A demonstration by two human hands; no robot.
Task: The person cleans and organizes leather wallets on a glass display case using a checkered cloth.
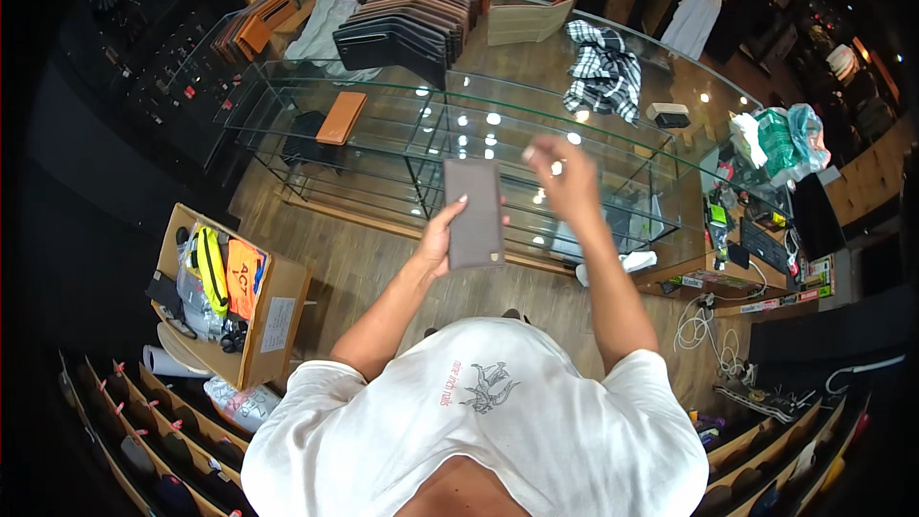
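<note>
My left hand (440, 237) grips a long grey-brown wallet (475, 213), held upright in front of my chest with the thumb across its face. A small metal mark sits at its lower right corner. To the right of the wallet, my right hand (569, 182) is raised over the glass counter, a little blurred. Its fingers are bent and apart, and nothing shows in them. Beyond both hands, an orange-brown wallet (342, 119) lies by itself on the glass. A long row of dark and brown wallets (412, 19) stands on the far part of the counter.
The glass display counter (536, 96) curves across in front of me. On it are a checked cloth (603, 72), a beige open wallet (528, 23) and plastic bags (783, 142). A cardboard box (272, 311) of goods stands left; loose white cables (704, 330) hang right.
</note>
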